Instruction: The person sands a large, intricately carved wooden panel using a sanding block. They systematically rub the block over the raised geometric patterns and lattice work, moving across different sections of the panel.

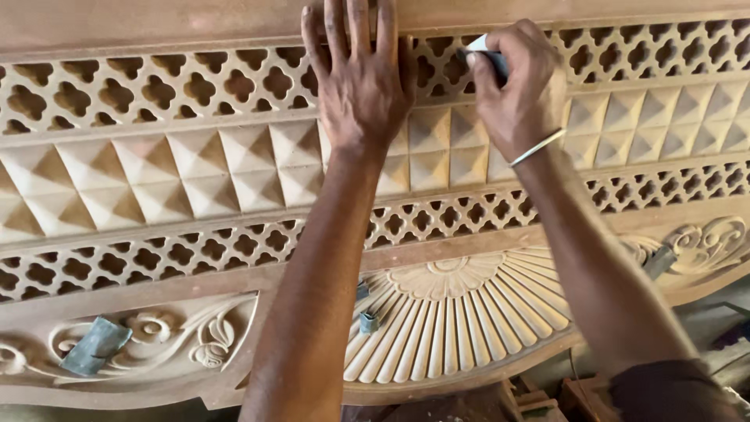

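A large carved wooden panel [156, 180] fills the view, with lattice bands, a row of pyramid blocks and a fan-shaped carving [453, 312]. My left hand [361, 82] lies flat, fingers spread, on the upper lattice band. Just to its right, my right hand [519, 86] is closed around a folded piece of sandpaper [488, 53], pressing it against the upper lattice. A thin bangle sits on my right wrist.
Folded scraps of grey sandpaper lie on the carving: one at lower left [95, 345], small ones near the fan [369, 320], another at right [658, 261]. Wood offcuts [539, 398] sit below the panel's lower edge.
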